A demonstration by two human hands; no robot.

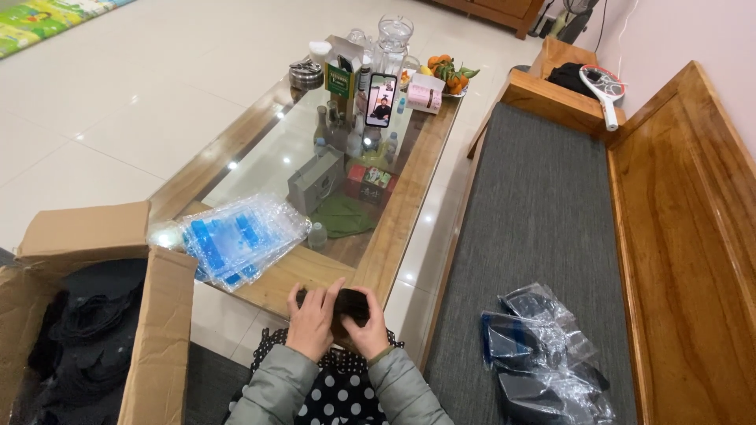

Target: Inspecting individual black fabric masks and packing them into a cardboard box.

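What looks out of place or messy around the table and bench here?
The stack of clear plastic bags overhangs the table corner. More filled bags lie crumpled on the bench. Both hands, left and right, hold a small black item.

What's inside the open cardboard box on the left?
The cardboard box holds a heap of black fabric items, loosely piled. Individual pieces cannot be told apart, and whatever lies under the top layer or behind the near flap is covered.

Head-worn view, looking down, table ahead
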